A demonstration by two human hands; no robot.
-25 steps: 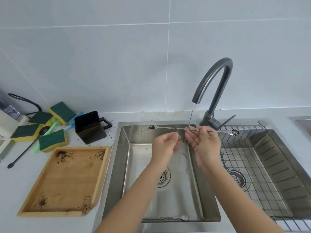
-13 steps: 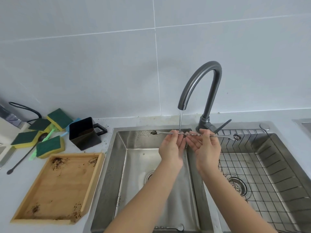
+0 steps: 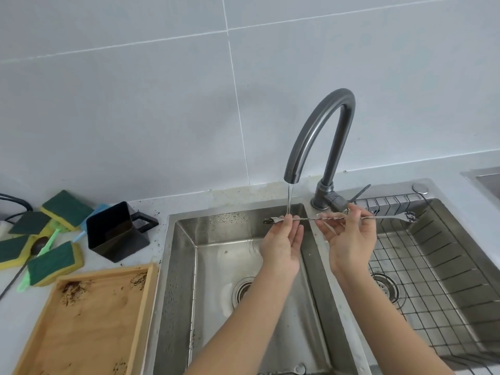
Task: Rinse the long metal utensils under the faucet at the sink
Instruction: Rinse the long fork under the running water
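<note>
Over a stainless double sink (image 3: 173, 266), a gooseneck faucet (image 3: 319, 131) runs a thin stream (image 3: 289, 197) onto a long metal utensil (image 3: 319, 219) held level across the divider, the right hand (image 3: 351, 239) pinching its middle, the left hand's (image 3: 282, 243) fingertips closed on its left end.

The long utensil (image 3: 338, 218) lies level across both sink bowls, pinched in the fingers (image 3: 290, 220) of the left hand (image 3: 281, 246) and the right hand (image 3: 351, 239). The faucet (image 3: 322, 136) stands behind the fingers, and its water falls right onto the left fingers. The left bowl (image 3: 216, 280) is under the left fingers. The wire rack (image 3: 422, 280) sits in the right bowl, to the right of the right fingers. Far left of the fingers, on the desk (image 3: 16, 307), are a tray (image 3: 89, 320), a jug (image 3: 116, 231) and sponges (image 3: 51, 262). Another utensil (image 3: 286, 370) lies in the left bowl, nearer than the fingers.
</note>
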